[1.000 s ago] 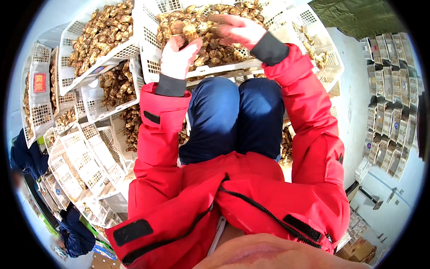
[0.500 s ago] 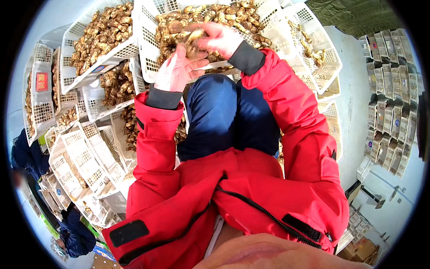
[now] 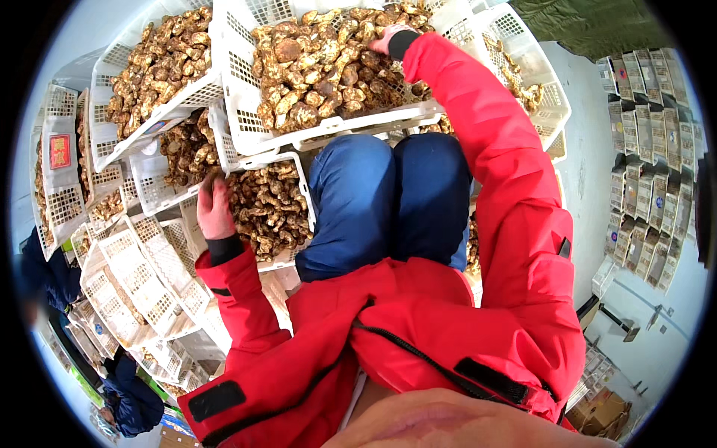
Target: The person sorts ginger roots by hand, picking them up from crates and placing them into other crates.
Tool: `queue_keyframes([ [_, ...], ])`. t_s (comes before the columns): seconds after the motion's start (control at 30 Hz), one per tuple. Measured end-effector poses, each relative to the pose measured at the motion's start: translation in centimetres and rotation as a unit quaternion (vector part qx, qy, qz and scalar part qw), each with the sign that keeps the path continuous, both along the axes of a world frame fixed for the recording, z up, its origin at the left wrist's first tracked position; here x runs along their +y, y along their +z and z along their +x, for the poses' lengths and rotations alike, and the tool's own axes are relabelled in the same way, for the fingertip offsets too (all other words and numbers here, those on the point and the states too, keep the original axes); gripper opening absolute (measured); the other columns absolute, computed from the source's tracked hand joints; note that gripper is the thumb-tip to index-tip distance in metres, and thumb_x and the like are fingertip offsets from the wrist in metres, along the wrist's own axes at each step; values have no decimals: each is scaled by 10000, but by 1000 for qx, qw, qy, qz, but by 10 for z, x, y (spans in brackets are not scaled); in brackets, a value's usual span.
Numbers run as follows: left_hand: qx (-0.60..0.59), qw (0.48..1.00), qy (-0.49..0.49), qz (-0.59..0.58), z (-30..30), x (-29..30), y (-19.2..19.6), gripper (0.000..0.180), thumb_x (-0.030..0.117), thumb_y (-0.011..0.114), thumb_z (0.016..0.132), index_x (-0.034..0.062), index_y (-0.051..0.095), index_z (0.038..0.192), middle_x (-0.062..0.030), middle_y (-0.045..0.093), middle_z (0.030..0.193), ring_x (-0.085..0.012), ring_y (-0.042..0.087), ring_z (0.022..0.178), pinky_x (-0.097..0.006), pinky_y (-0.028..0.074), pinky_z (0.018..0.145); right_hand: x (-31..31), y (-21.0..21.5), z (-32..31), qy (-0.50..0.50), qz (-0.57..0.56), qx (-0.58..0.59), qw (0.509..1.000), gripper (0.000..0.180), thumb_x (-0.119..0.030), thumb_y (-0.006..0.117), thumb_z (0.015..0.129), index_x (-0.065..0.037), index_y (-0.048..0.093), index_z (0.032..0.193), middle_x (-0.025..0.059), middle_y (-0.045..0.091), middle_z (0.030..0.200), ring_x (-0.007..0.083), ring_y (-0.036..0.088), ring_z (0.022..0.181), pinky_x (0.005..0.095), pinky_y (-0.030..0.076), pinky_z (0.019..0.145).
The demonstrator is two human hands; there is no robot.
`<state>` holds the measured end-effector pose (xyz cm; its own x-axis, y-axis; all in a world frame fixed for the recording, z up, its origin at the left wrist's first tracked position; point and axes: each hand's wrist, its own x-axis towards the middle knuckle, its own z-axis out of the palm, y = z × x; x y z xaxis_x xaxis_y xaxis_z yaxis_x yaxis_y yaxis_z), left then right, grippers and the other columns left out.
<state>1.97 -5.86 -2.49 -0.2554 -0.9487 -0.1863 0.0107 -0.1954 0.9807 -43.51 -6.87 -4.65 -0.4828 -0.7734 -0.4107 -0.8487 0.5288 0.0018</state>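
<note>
Brown-and-cream mushrooms (image 3: 328, 63) with thick stems fill the large white plastic crate (image 3: 243, 89) in front of my knees. At the far right of that pile, my right hand (image 3: 387, 39) reaches down to the mushrooms; its fingertips are too hidden to show whether they grip one. My left hand (image 3: 215, 213) is out to the left, its fingers closed around a dark brown mushroom (image 3: 212, 179). It hangs by the left edge of a lower crate of darker mushrooms (image 3: 269, 205), beside another crate of mushrooms (image 3: 188, 149).
More mushrooms lie in a crate (image 3: 160, 67) at the upper left and sparsely in a crate (image 3: 511, 67) at the right. White crates (image 3: 138, 272) are stacked at the lower left. A person in dark clothes (image 3: 131, 396) is beyond them. Stacked pale containers (image 3: 646, 164) line the right.
My hands were together over the main crate, handling a mushroom. Now the left has swung down and left with a mushroom, and the right has moved right onto the pile.
</note>
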Motion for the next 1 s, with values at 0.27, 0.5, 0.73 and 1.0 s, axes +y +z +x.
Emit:
queue_keyframes([
  [0.27, 72, 977, -192, -63, -120, 3, 80, 310, 109, 438, 827, -73, 425, 1078, -154, 529, 1017, -216, 539, 896, -289, 430, 745, 32, 14, -18, -168, -132, -336, 917, 409, -136, 556, 670, -38, 499, 1064, 99, 596, 767, 198, 597, 670, 310, 493, 570],
  [0.5, 175, 937, -272, 134, -165, -6, 67, 372, 139, 474, 827, -27, 380, 1146, -137, 508, 1053, -215, 528, 914, -295, 442, 735, 82, 73, 35, -57, -282, -788, 545, 492, -160, 549, 787, -55, 333, 1216, 13, 538, 860, 248, 562, 874, 275, 452, 657],
  [0.73, 272, 909, -272, 159, -191, -5, 55, 354, 236, 478, 839, 14, 397, 1102, -145, 472, 1052, -245, 471, 919, -373, 406, 805, 84, 113, 91, 66, -227, -718, 655, 485, -224, 471, 808, -43, 331, 1236, 78, 552, 931, 127, 555, 758, 217, 435, 653],
  [1.0, 405, 813, -175, 380, -180, -2, 65, 309, 239, 448, 855, 18, 419, 1069, -140, 527, 991, -216, 519, 852, -307, 428, 729, 93, 135, 73, 31, -321, -480, 816, 374, -154, 451, 800, -71, 436, 1164, 70, 562, 967, 113, 553, 832, 233, 440, 699],
])
